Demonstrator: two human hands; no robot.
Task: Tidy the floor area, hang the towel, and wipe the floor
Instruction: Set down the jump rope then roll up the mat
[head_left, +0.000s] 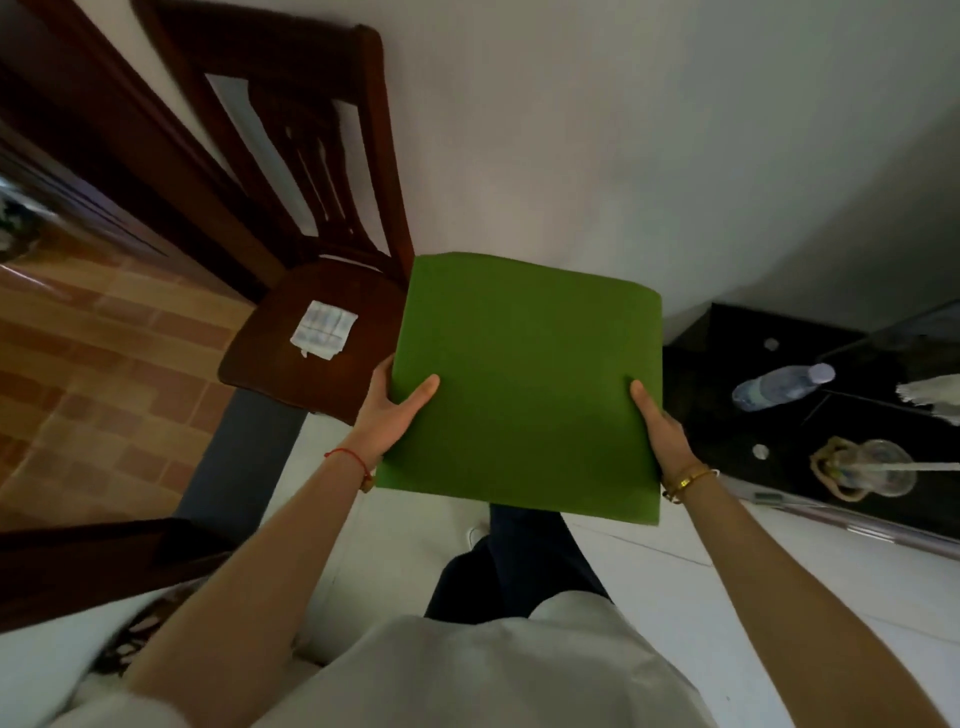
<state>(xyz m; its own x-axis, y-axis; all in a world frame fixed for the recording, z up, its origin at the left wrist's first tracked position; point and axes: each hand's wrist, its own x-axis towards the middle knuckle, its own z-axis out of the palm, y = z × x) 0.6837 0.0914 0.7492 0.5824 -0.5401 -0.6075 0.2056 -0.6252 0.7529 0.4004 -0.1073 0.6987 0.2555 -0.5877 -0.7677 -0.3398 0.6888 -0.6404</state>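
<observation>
Head | left hand (385, 415) grip, right hand (662, 428) grip: both clasp green cushion (524, 384) edges

A plain pale wall (597, 130) fills the upper view. At left, a dark wooden chair (322, 260) stands against it, beside a dark door frame (104, 156). Brown tiles (93, 374) cover the left floor, white floor (753, 597) the right. A black glass table (727, 364) stands at right.
</observation>
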